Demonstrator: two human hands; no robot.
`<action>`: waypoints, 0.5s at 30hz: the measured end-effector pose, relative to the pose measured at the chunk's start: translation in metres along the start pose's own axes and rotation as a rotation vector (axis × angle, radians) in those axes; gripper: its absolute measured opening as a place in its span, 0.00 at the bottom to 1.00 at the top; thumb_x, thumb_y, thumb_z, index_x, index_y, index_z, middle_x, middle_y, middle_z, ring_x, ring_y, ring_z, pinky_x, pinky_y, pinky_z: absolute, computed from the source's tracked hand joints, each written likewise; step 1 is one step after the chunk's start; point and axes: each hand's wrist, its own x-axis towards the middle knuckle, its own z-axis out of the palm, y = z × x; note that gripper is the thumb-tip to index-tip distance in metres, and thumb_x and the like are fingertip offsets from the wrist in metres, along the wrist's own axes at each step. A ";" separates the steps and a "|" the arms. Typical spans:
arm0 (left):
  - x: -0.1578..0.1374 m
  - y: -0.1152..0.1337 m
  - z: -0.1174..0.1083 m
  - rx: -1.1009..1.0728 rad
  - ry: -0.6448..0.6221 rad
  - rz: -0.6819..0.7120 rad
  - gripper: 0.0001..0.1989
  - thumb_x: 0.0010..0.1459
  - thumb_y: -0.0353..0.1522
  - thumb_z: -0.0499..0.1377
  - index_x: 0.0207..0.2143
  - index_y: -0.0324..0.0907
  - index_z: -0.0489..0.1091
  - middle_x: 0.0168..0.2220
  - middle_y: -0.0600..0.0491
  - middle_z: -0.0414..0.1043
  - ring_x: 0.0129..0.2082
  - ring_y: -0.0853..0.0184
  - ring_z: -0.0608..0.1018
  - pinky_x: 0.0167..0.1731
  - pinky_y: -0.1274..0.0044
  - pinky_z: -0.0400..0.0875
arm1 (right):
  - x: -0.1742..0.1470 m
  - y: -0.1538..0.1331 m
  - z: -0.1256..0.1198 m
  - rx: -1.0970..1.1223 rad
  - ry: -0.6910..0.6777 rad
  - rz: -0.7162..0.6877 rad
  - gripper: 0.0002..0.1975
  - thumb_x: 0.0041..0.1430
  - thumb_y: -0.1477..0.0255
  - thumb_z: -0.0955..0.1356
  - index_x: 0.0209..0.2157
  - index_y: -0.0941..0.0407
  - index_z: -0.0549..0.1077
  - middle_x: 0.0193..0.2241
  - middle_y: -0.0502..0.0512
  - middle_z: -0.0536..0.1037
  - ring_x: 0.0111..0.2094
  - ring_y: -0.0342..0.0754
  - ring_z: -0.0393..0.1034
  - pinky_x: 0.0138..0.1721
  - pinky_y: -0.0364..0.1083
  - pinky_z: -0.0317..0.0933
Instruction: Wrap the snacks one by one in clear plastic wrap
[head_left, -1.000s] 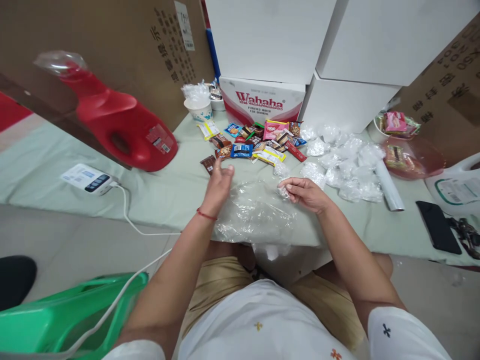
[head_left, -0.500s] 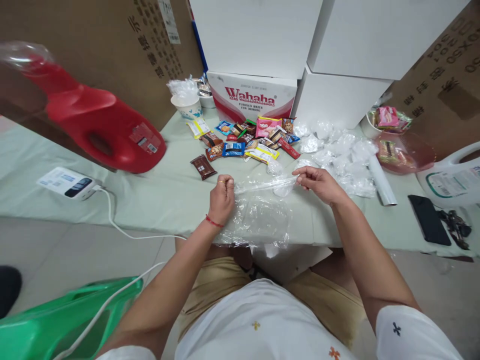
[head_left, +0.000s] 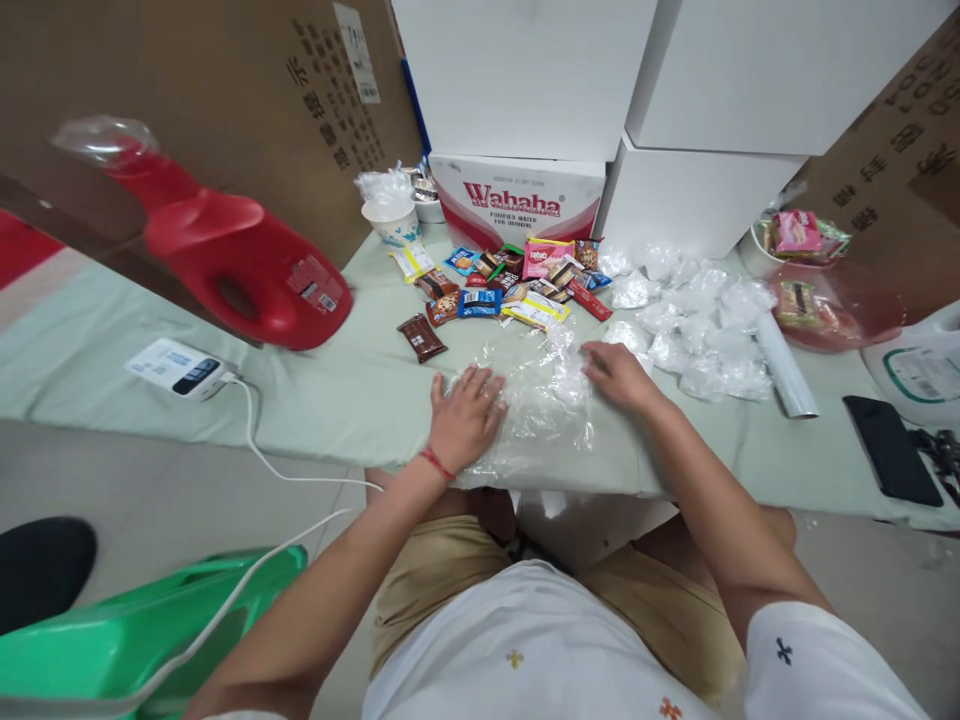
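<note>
A crumpled sheet of clear plastic film (head_left: 536, 400) lies on the cloth-covered table in front of me. My left hand (head_left: 466, 415) rests palm down on its left edge, fingers spread. At the film's right edge is my right hand (head_left: 621, 378), its fingers stretched out toward the film and nothing visibly gripped. Beyond the film lies a pile of wrapped snacks (head_left: 517, 285) in mixed colours. One brown snack packet (head_left: 421, 338) sits a little apart, nearer my left hand. To the right is a heap of crumpled clear plastic (head_left: 694, 320).
A red jug (head_left: 247, 270) and a white device (head_left: 180, 368) with a cable stand left. White boxes (head_left: 517, 200) line the back. On the right are a film roll (head_left: 787, 370), a pink basket (head_left: 832, 310), a phone (head_left: 891, 450) and a white jug (head_left: 922, 370).
The stretched film has come down onto the table. My left hand has gone from a fist to lying flat on it, and my right hand has lowered and let go of its pinch.
</note>
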 end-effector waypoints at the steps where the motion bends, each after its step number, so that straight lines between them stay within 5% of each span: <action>1: -0.005 0.004 0.004 0.003 -0.045 -0.005 0.21 0.70 0.39 0.52 0.62 0.52 0.70 0.67 0.43 0.67 0.69 0.49 0.65 0.67 0.41 0.38 | -0.007 0.005 0.000 -0.050 -0.037 0.003 0.17 0.62 0.72 0.66 0.50 0.58 0.79 0.42 0.61 0.82 0.46 0.56 0.73 0.56 0.54 0.61; 7: -0.027 0.022 0.009 -0.067 -0.021 -0.014 0.24 0.69 0.40 0.54 0.66 0.57 0.66 0.71 0.45 0.60 0.72 0.46 0.59 0.66 0.39 0.30 | -0.021 0.046 -0.041 -0.403 0.169 0.260 0.16 0.62 0.77 0.63 0.45 0.62 0.81 0.41 0.70 0.80 0.47 0.62 0.70 0.57 0.60 0.56; 11: -0.018 0.016 -0.006 -0.154 0.189 -0.150 0.19 0.69 0.37 0.51 0.59 0.49 0.72 0.63 0.43 0.71 0.69 0.50 0.65 0.69 0.47 0.42 | -0.001 0.042 -0.065 -0.447 0.328 0.205 0.18 0.64 0.77 0.62 0.48 0.63 0.80 0.48 0.72 0.76 0.56 0.65 0.62 0.59 0.59 0.56; 15: 0.006 -0.008 -0.008 -0.124 0.339 -0.499 0.15 0.65 0.36 0.54 0.48 0.42 0.76 0.58 0.36 0.71 0.64 0.44 0.67 0.62 0.47 0.59 | 0.040 0.019 -0.049 -0.418 0.088 0.199 0.17 0.63 0.75 0.67 0.52 0.58 0.80 0.48 0.67 0.77 0.60 0.67 0.59 0.57 0.58 0.58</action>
